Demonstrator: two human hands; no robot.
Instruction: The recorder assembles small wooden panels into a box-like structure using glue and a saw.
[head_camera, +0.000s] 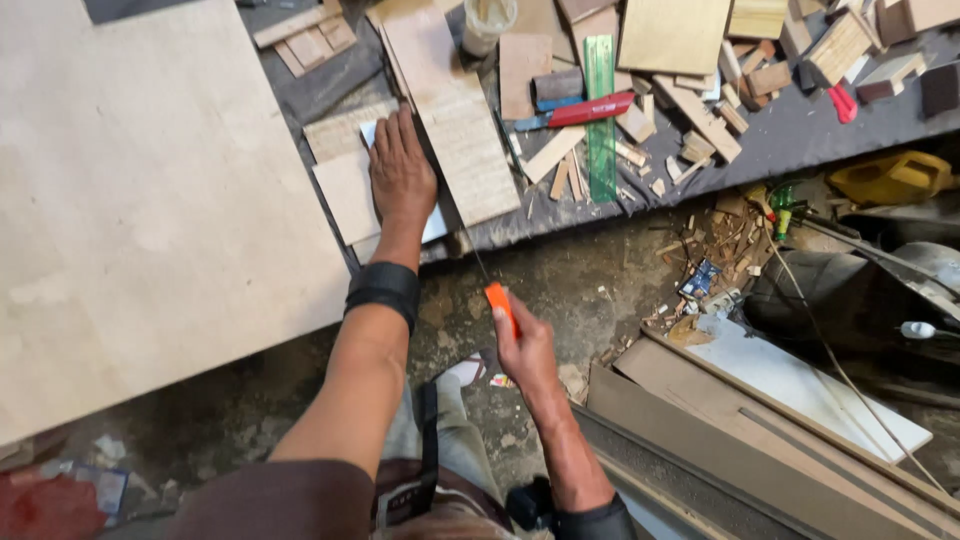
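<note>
Orange-handled saw (500, 305) gripped in right hand (525, 350), fist clenched round handle, thin blade running up to bench (800, 135) edge beside long pale wood strip (455, 115). Left hand (400, 175) flat, fingers stretched, nothing grasped, pressing white sheet (432, 222) and small board (345, 195) against bench, just left of strip. Black wrist band (383, 290) on left arm. Big plywood sheet (150, 200) at left. Green ruler (600, 120) and wood scraps further right on bench
</note>
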